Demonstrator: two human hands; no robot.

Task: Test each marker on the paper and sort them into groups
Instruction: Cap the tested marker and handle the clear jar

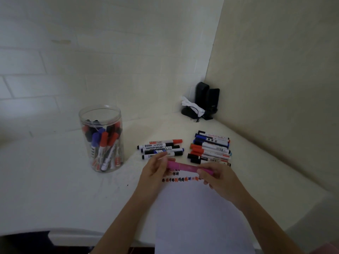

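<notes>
Nearest the viewer, a white sheet of paper (198, 217) lies on the counter (55, 189), with rows of small test scribbles (181, 179) along its far edge. Above them, the left hand (156, 168) and right hand (218, 178) each grip one end of a pink marker (185, 166), held level. Beyond lie two groups of markers (161, 148) (211, 147). Farther left stands a clear jar (102, 140) of markers.
</notes>
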